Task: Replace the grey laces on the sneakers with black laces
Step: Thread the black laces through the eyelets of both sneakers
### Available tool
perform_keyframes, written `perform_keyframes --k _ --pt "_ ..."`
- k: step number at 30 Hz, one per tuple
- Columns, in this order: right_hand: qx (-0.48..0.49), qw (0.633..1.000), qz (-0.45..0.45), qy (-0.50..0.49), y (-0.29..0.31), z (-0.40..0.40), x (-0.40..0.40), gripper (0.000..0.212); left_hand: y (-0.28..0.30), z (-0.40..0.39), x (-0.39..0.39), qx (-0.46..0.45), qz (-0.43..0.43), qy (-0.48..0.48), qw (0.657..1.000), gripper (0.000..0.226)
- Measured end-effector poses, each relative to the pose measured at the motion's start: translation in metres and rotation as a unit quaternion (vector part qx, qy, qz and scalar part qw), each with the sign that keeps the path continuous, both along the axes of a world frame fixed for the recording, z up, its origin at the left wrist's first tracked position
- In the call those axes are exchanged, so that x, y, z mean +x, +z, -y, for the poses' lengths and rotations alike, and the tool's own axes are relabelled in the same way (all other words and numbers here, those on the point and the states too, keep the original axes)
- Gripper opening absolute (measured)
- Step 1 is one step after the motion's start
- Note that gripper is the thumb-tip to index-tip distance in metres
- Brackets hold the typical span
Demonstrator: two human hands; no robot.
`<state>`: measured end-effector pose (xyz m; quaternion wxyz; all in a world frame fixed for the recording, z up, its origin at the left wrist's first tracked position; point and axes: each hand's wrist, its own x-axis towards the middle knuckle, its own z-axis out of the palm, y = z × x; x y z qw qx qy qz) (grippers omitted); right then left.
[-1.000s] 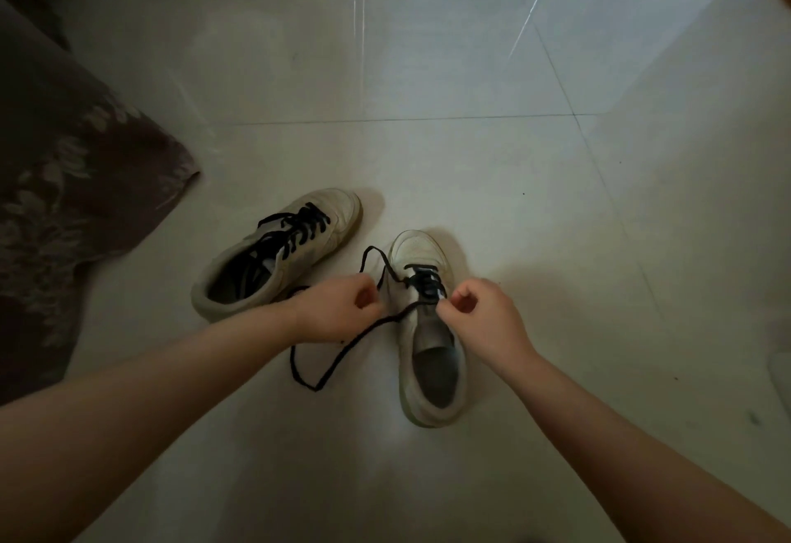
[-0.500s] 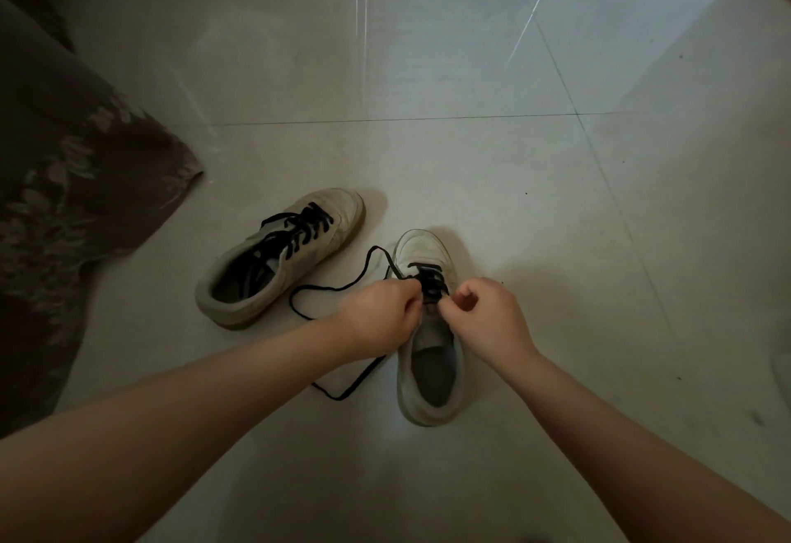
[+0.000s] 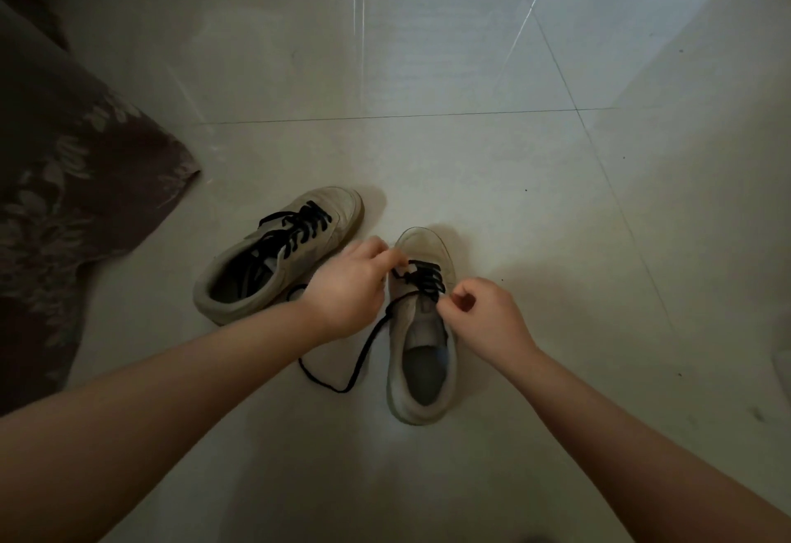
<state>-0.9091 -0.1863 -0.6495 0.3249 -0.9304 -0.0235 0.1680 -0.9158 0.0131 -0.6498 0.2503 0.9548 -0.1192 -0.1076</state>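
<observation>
left arm: reaches in from 8 o'clock, forearm bare, wrist over the gap between the two shoes.
left hand [image 3: 346, 285]: fingers curled, tips pinching the black lace [image 3: 421, 279] at the near sneaker's upper eyelets.
right arm: comes in from 4 o'clock.
right hand [image 3: 483, 311]: loosely fisted, thumb and forefinger pinching the lace at the lowest threaded row.
near sneaker [image 3: 421, 328]: on the tiled floor [image 3: 471, 166] at centre, long axis 12 to 6, toe at 12; partly laced.
lace tail: loops on the floor at 7 o'clock of this shoe.
far sneaker [image 3: 274, 258]: at 10 o'clock, toe toward 2, laced black.
patterned fabric [image 3: 64, 183]: at 9 o'clock.
</observation>
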Motion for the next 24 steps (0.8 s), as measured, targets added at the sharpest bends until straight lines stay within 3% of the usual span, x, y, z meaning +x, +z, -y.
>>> perform_keyframes --k 3,8,11,15,17,19,21,22,24 --pt "-0.008 1.000 0.001 0.006 0.001 -0.003 0.000 0.026 -0.006 0.004 0.012 0.095 0.006 -0.026 0.995 0.043" --pt "-0.016 1.000 -0.013 0.009 0.001 0.001 0.004 0.024 -0.017 0.006 0.012 0.106 0.045 -0.053 0.992 0.027" --pt "-0.026 1.000 -0.009 0.008 0.004 0.006 0.006 0.024 -0.005 -0.008 0.009 0.000 -0.003 -0.018 1.000 0.007" --pt "-0.052 0.997 -0.023 0.048 0.008 0.015 0.015 0.021 0.020 -0.034 0.015 -0.105 -0.086 0.031 0.990 0.028" --pt "-0.079 0.993 -0.029 0.082 0.012 0.015 0.020 0.017 0.031 -0.039 0.020 -0.223 -0.138 0.091 0.961 0.031" --pt "-0.078 0.989 0.020 0.123 0.021 0.009 0.022 0.016 0.041 -0.033 0.025 -0.348 -0.197 0.129 0.907 0.029" --pt "0.009 0.988 0.051 0.147 0.032 -0.005 0.019 0.028 0.053 -0.019 0.030 -0.400 -0.219 0.102 0.884 0.026" --pt "0.074 0.986 0.048 0.144 0.039 -0.014 0.017 0.027 0.059 -0.011 0.031 -0.397 -0.216 0.077 0.889 0.026" --pt "0.172 0.978 0.013 0.114 0.055 -0.027 0.017 0.006 0.070 0.002 0.034 -0.357 -0.183 0.041 0.915 0.026"
